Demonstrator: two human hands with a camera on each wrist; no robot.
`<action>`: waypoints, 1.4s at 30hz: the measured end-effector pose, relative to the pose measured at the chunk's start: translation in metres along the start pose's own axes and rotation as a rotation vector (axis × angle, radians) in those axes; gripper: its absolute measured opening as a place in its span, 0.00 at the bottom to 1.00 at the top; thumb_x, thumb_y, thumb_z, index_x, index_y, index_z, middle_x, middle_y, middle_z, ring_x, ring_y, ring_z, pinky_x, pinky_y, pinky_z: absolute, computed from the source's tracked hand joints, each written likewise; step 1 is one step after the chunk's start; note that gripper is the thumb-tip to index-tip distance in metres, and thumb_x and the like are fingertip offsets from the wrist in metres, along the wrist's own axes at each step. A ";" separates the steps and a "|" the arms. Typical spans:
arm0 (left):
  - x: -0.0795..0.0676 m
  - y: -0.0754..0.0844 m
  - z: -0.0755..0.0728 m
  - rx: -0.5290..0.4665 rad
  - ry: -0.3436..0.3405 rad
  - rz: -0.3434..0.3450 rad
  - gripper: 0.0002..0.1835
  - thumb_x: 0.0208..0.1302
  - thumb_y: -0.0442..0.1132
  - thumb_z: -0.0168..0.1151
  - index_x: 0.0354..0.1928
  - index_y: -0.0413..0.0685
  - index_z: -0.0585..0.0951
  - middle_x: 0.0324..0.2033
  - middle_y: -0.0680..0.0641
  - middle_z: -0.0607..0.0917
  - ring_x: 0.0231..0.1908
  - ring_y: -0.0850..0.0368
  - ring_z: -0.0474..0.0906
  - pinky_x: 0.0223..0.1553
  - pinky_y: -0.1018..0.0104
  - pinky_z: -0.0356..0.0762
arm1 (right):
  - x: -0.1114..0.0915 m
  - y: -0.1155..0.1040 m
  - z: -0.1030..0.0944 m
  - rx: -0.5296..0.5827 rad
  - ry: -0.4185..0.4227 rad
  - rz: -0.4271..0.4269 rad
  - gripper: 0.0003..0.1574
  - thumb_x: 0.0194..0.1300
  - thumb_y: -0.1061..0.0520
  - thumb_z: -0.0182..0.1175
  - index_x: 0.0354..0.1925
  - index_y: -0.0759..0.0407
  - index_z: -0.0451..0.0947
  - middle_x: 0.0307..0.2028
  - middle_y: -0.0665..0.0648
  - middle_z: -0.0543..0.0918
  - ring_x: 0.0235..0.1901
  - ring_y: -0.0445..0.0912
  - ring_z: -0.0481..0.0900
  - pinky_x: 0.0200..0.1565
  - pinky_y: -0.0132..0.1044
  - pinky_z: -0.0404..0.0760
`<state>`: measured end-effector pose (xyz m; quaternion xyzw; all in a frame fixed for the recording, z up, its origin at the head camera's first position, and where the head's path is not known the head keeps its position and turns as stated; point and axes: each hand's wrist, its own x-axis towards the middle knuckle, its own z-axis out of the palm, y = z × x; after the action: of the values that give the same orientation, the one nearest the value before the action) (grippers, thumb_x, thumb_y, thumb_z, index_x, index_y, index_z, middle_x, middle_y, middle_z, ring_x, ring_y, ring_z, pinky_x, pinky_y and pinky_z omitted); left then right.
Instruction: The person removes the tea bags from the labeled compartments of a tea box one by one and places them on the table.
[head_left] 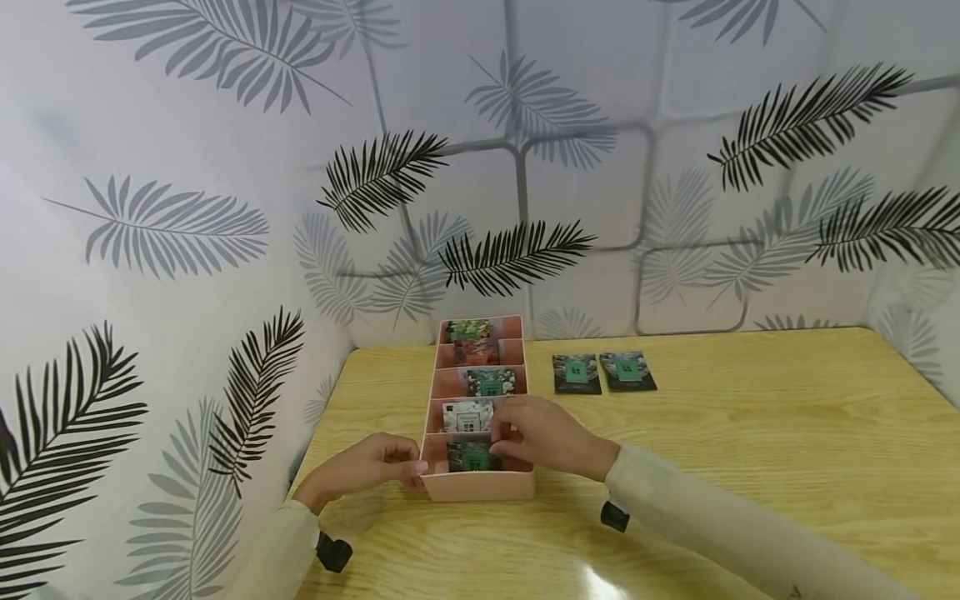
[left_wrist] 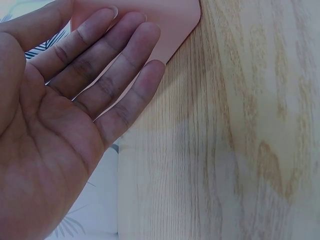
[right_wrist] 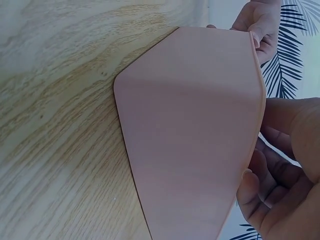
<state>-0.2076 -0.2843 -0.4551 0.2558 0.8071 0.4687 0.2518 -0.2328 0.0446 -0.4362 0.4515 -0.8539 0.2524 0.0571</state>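
Observation:
A long pink divided box [head_left: 480, 487] stands on the table, with a printed sachet in each compartment. My left hand [head_left: 367, 467] holds its near left corner, thumb at the rim; the left wrist view shows the fingers along the outer wall. Over the right rim reaches my right hand [head_left: 543, 433], thumb and curled index finger together at the right edge of a dark sachet with a green label [head_left: 472, 457] in the nearest compartment. A white sachet [head_left: 467, 416] stands just behind it. In the right wrist view the pink side wall [right_wrist: 190, 125] hides those fingertips.
Two black sachets with green labels, a left one [head_left: 577, 374] and a right one [head_left: 627, 371], lie on the wooden table [head_left: 750, 433] right of the box. A leaf-patterned wall covering [head_left: 600, 183] rises behind the table and along its left side.

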 end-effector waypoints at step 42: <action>0.001 0.002 0.000 -0.015 -0.025 0.011 0.14 0.79 0.42 0.57 0.39 0.39 0.83 0.41 0.42 0.88 0.44 0.36 0.85 0.49 0.43 0.83 | -0.007 0.007 -0.015 0.097 0.132 0.047 0.02 0.74 0.55 0.64 0.41 0.51 0.83 0.32 0.44 0.82 0.26 0.33 0.74 0.32 0.32 0.78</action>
<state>-0.2080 -0.2834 -0.4535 0.2640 0.7989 0.4731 0.2610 -0.2361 0.0600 -0.4284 0.4159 -0.8453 0.3242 0.0855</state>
